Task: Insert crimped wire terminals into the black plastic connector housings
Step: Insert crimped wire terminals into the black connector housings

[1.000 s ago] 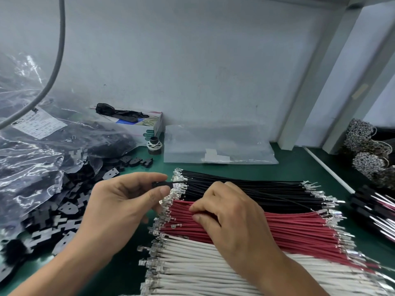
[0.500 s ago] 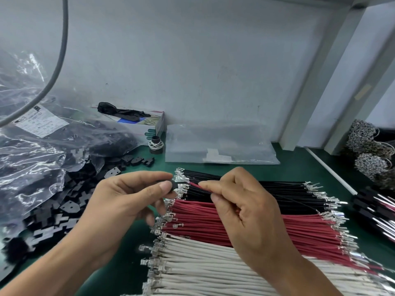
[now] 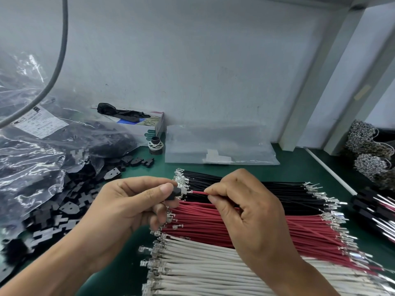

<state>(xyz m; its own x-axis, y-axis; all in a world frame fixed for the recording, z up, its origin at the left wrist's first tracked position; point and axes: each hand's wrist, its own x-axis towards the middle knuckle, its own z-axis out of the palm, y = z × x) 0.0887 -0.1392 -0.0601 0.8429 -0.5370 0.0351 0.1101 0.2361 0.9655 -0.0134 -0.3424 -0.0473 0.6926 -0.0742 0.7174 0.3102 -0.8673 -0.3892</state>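
Black plastic connector housing (image 3: 176, 191) sat pinched between the thumb and forefinger of the left hand (image 3: 130, 208), raised above the green bench mat (image 3: 295, 165). Right hand (image 3: 250, 212) pinched a thin red wire (image 3: 197, 192) just behind its crimped metal terminal (image 3: 189, 191), whose tip lay just beside the housing's opening. Below lay rows of black wires (image 3: 277, 190), red wires (image 3: 213, 223) and white wires (image 3: 203, 268). Loose black housings (image 3: 64, 212) were heaped to the left.

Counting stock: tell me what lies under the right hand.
Under the right hand lie rows of red wires and white wires. Its fingers pinch one red wire. The wire stretches beneath the palm are covered.
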